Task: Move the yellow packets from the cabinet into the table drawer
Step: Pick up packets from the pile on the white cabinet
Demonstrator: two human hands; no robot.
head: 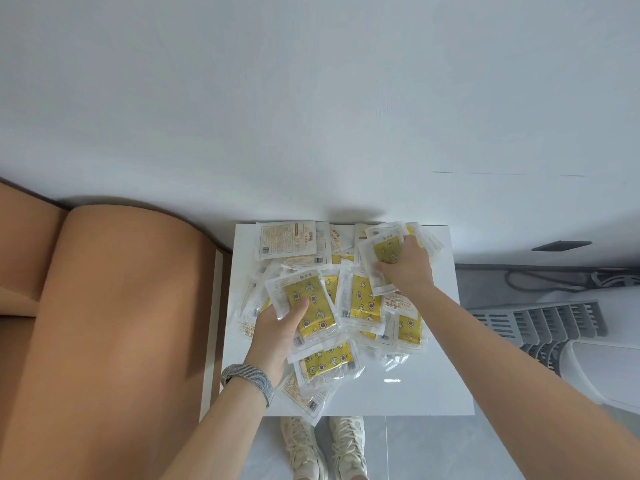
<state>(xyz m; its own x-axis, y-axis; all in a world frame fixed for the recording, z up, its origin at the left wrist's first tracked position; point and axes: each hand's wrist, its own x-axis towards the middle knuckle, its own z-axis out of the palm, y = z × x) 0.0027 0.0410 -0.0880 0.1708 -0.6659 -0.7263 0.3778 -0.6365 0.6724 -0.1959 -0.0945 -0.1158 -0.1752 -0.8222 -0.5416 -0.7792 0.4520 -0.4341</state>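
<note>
Several yellow packets in clear wrappers lie in a loose heap (363, 299) on a white cabinet top (433, 382). My left hand (277, 336) holds one yellow packet (306, 306) at the heap's left side, thumb on top of it. At the far right corner my right hand (407, 266) grips another yellow packet (386, 252), with its fingers curled over it. Some packets lie face down, showing their pale printed backs (285, 239). No table drawer is in view.
A tan padded headboard or sofa (110, 306) stands close on the left. A white wall rises behind the cabinet. On the right, grey slotted baskets (540, 323) and a cable lie on the floor. My shoes (325, 448) show below the cabinet's front edge.
</note>
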